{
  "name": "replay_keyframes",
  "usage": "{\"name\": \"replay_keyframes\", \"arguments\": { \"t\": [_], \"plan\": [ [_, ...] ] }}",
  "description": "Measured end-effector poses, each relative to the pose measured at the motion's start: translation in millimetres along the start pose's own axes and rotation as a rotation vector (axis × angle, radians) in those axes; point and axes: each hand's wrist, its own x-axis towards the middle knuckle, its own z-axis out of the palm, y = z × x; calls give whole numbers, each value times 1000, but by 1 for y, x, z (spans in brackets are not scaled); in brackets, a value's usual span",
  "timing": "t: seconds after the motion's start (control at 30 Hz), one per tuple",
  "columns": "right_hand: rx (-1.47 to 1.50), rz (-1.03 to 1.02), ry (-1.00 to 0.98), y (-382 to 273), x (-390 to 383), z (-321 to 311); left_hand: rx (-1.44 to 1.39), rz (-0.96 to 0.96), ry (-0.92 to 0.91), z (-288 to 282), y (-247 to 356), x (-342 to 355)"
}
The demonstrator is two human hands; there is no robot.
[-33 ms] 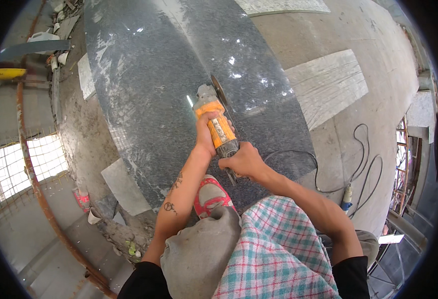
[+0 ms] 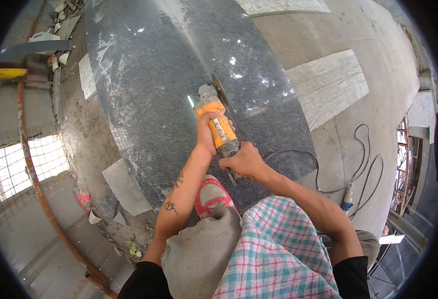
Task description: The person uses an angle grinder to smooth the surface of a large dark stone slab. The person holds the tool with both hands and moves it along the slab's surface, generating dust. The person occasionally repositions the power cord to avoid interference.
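An orange and grey angle grinder (image 2: 213, 107) lies along the middle of a large dark polished stone slab (image 2: 154, 94). Its thin disc (image 2: 220, 90) stands on edge at the right of the tool's head, over a pale dusty line running away up the slab. My left hand (image 2: 207, 132) is wrapped round the orange body. Behind it, my right hand (image 2: 245, 160) grips the dark rear end of the same tool. Some fingers of both hands are hidden beneath the grinder. My shoe (image 2: 213, 194), red and grey, rests on the slab just behind it.
A black cable (image 2: 314, 158) trails right to a plug connector (image 2: 347, 198) on the concrete floor. Pale stone pieces (image 2: 328, 87) show from under the slab's right side, others (image 2: 126, 187) at its left. A rusty pipe (image 2: 34, 182) and wire mesh (image 2: 52, 154) stand far left.
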Motion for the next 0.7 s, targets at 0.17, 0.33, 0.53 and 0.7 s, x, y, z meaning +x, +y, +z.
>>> {"name": "replay_keyframes", "arguments": {
  "t": [0.17, 0.33, 0.53, 0.7],
  "plan": [
    [-61, 38, -53, 17, -30, 1, -27, -41, 17, -7, -27, -25],
    [-109, -154, 112, 14, -36, -4, -84, -17, -68, 8, -15, -24],
    [-42, -401, 37, -34, -43, -34, -60, 183, -334, 36, 70, -24],
    [-452, -559, -297, 36, -48, -88, -156, 311, -287, -2, 85, -56]
  ]
}}
